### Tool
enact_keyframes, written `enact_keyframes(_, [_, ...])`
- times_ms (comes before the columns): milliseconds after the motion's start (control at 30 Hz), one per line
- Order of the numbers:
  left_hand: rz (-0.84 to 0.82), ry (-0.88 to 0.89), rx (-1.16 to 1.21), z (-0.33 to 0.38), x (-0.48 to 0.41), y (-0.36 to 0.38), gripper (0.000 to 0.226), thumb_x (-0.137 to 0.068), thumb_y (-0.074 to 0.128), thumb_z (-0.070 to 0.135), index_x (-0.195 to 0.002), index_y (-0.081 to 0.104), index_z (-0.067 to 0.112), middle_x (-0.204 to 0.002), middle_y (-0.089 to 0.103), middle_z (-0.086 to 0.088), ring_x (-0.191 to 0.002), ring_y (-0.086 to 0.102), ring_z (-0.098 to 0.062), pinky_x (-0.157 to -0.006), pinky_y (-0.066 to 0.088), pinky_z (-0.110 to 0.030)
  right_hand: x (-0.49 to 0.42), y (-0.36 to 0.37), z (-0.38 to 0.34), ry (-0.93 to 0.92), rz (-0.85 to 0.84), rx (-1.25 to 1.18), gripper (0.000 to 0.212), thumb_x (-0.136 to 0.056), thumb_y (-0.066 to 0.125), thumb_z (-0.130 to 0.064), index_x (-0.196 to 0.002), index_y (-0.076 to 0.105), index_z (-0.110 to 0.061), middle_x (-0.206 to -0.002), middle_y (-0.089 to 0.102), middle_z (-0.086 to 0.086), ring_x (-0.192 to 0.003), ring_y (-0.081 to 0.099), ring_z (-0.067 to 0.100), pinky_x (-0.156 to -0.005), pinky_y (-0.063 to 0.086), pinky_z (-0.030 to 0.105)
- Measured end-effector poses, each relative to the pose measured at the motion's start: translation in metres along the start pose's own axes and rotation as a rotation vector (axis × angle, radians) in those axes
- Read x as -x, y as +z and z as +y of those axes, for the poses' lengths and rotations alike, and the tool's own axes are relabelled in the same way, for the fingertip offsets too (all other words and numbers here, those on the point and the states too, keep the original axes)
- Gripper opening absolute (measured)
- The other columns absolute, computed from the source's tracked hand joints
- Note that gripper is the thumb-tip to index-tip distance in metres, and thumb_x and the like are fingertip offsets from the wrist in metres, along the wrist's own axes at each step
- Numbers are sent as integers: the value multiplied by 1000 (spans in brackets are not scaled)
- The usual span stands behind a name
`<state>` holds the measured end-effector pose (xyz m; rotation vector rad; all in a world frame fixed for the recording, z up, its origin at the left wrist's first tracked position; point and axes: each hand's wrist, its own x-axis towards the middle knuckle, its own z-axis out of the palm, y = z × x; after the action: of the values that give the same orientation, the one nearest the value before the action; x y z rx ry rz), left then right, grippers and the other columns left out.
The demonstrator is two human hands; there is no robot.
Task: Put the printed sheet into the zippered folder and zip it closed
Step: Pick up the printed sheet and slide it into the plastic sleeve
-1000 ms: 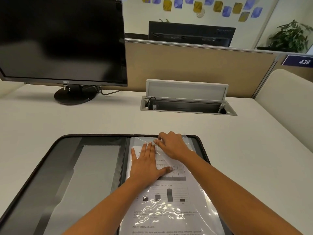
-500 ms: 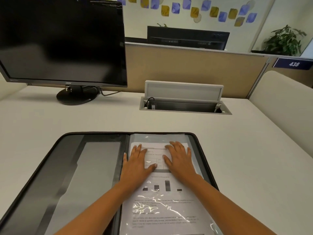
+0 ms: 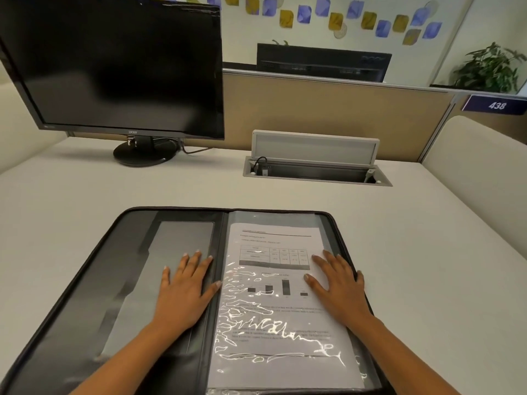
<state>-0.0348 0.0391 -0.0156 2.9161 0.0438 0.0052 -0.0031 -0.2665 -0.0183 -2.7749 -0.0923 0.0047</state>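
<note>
A black zippered folder [image 3: 134, 252] lies open and flat on the desk in front of me. The printed sheet [image 3: 273, 269], with a table and a bar chart, sits inside a shiny clear sleeve on the folder's right half. My left hand [image 3: 185, 289] rests flat, fingers spread, on the grey inner pocket of the left half, beside the spine. My right hand [image 3: 339, 286] lies flat on the right edge of the sleeve and sheet. Neither hand grips anything.
A dark monitor [image 3: 114, 67] on a round stand is at the back left. An open cable box with a raised lid [image 3: 313, 158] is set into the desk behind the folder. A beige partition [image 3: 328, 109] closes the back and a padded panel [image 3: 479, 172] the right.
Both hands were pressing on the top of the sheet; they have slid apart and toward me, the left onto the folder's left half, the right to the sheet's right edge.
</note>
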Motion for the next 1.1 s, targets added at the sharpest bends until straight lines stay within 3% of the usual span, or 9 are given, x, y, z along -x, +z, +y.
enact_keyframes(100, [5, -19, -65, 3, 7, 4, 89, -71, -14, 76, -146, 2, 32, -157, -2, 6, -145, -3, -17, -115, 2, -49, 4, 0, -2, 17, 6, 5, 57, -88, 31, -60, -140, 20, -40, -155, 9, -12, -143, 5, 15, -113, 5, 55])
enact_keyframes(267, [42, -22, -51, 4, 8, 8, 103, -58, -26, 76, -146, 5, 32, -157, 2, 4, -145, -1, -18, -115, -1, -48, 9, 4, -3, 32, 35, 13, 56, -88, 31, -60, -139, 20, -40, -155, 12, -12, -143, 7, 15, -113, 8, 56])
enact_keyframes(333, [44, -19, -44, 3, 6, 9, 96, -63, -19, 75, -146, 6, 32, -157, 3, 4, -145, -1, -18, -115, -1, -48, 7, 4, -2, 28, 41, 11, 56, -88, 31, -60, -139, 22, -40, -154, 13, -12, -143, 8, 15, -113, 9, 56])
enact_keyframes(433, [46, -19, -30, 2, -3, 10, 68, -87, 10, 65, -146, 7, 32, -157, 4, 4, -145, 0, -18, -115, 0, -50, -2, 3, -2, 21, 51, 10, 55, -88, 32, -59, -138, 23, -39, -154, 16, -12, -143, 10, 15, -113, 10, 56])
enact_keyframes(500, [51, -17, -24, 2, -12, 10, 62, -92, 22, 57, -146, 8, 31, -157, 4, 4, -145, 0, -18, -115, 0, -50, -11, 3, -2, 19, 46, 5, 55, -88, 33, -59, -138, 24, -39, -154, 17, -11, -142, 10, 15, -112, 10, 56])
enact_keyframes(967, [61, 12, 48, -1, -87, 4, 58, -93, 32, 51, -145, 18, 29, -156, 13, 2, -144, 6, -18, -114, 3, -51, -76, -4, -6, 76, 39, -46, 62, -86, 35, -62, -140, 24, -34, -154, 20, -6, -142, 13, 18, -113, 10, 56])
enact_keyframes(1100, [77, 15, 91, 1, -92, 1, 56, -93, 36, 49, -144, 25, 28, -155, 18, 1, -144, 10, -18, -115, 4, -50, -79, -7, -9, 122, 123, -72, 64, -85, 42, -60, -135, 34, -21, -148, 33, 4, -137, 28, 22, -110, 21, 52])
